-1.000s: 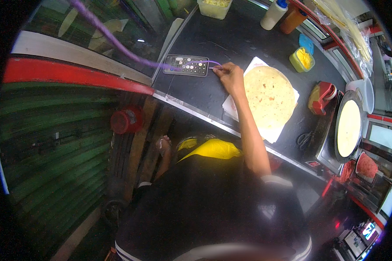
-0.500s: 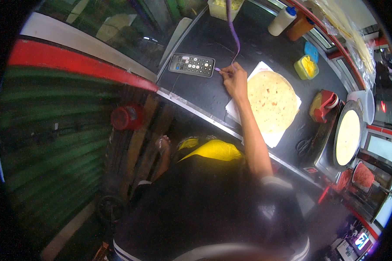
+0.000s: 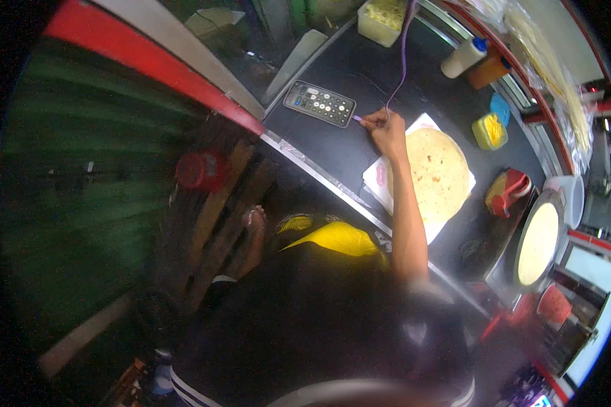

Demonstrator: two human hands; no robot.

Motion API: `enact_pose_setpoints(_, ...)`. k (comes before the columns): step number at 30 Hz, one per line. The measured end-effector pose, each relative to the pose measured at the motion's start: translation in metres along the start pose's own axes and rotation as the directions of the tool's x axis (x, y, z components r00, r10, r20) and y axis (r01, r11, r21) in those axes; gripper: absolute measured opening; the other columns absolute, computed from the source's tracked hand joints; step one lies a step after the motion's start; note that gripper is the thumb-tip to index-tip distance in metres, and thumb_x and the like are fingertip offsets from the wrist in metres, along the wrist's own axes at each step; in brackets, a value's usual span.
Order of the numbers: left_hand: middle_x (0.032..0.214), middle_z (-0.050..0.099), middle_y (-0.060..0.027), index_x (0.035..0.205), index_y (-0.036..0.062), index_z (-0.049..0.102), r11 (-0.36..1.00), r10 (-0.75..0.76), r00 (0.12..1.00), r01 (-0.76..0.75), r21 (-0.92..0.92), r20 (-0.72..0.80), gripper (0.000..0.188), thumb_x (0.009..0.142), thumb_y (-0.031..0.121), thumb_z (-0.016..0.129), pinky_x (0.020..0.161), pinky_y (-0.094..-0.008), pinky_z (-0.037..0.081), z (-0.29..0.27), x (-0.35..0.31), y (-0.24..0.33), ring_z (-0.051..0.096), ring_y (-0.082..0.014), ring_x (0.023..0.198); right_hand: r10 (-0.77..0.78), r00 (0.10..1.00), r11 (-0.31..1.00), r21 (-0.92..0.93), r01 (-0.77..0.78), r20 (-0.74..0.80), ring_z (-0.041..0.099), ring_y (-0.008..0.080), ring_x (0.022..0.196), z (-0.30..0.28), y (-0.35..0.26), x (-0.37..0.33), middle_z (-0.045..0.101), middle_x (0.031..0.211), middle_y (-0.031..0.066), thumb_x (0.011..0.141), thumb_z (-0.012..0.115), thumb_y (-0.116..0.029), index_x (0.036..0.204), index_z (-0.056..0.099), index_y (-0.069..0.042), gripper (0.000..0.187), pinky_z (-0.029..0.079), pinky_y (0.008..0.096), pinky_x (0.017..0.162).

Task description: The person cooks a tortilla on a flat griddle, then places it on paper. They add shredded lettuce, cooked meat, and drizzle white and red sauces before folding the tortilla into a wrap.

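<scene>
My right hand (image 3: 388,134) reaches over the black counter, fingers pinched on the plug end of a purple cable (image 3: 404,61). The plug's tip is at the right end of a phone (image 3: 319,104), which lies flat with a dark screen of round keys; whether it is inserted, I cannot tell. Beside my right forearm, a round browned flatbread (image 3: 438,169) rests on white paper (image 3: 375,178). My left hand (image 3: 254,217) hangs low, away from the counter, over dark wooden slats; its fingers are too dim and small to read.
A tub of pale shredded food (image 3: 380,24) stands at the back. Two squeeze bottles (image 3: 464,57) (image 3: 489,70) and a small yellow-filled tub (image 3: 490,131) line the right. Farther right is a round griddle (image 3: 538,244) with pale batter. A red container (image 3: 202,171) sits below left.
The view has shifted, so the counter's things sit farther right in the picture. My right hand still pinches the cable at the phone's end.
</scene>
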State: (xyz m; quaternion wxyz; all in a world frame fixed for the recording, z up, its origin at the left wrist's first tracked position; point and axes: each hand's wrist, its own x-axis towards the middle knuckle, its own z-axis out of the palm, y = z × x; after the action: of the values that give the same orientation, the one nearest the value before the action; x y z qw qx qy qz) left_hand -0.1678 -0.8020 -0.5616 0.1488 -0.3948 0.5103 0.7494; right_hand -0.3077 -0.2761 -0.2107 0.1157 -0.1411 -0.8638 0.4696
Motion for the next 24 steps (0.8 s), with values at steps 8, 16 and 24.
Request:
enact_pose_setpoints(8,0.093,0.080,-0.0078,0.109,0.0078,0.079,0.954,0.175,0.944,-0.092,0.286,-0.280,0.027,0.109,0.033,0.068,0.067,-0.0451,0.061,-0.010,-0.011,-0.017,0.076,-0.0244,0.076,0.035,0.996,0.999,0.036,-0.032,-0.078,0.078,0.0226,0.080,0.007,0.004,-0.002,0.084,0.092,0.0156,0.090,0.095,-0.007,0.104,0.089,0.003,0.018,0.058,0.0371,0.076)
enact_pose_setpoints(16,0.089,0.079,-0.0073,0.104,0.0081,0.078,0.964,0.164,0.955,-0.102,0.247,-0.246,0.026,0.107,0.032,0.069,0.064,-0.0444,0.059,-0.017,-0.011,-0.017,0.074,-0.0250,0.072,0.014,0.997,1.000,-0.008,-0.014,-0.070,0.078,0.0283,0.082,0.003,-0.006,-0.006,0.080,0.092,0.0180,0.089,0.094,-0.007,0.103,0.090,0.002,0.017,0.057,0.0402,0.077)
enact_pose_setpoints(24,0.080,0.077,-0.0078,0.091,0.0071,0.078,0.979,-0.003,0.999,-0.006,-0.202,-0.046,0.023,0.105,0.024,0.071,0.058,-0.0407,0.058,-0.014,-0.008,-0.004,0.072,-0.0231,0.064,-0.006,0.999,0.999,-0.033,0.004,-0.044,0.078,0.0335,0.087,0.000,-0.010,-0.001,0.081,0.096,0.0207,0.089,0.093,-0.006,0.103,0.090,0.001,0.016,0.057,0.0435,0.080)
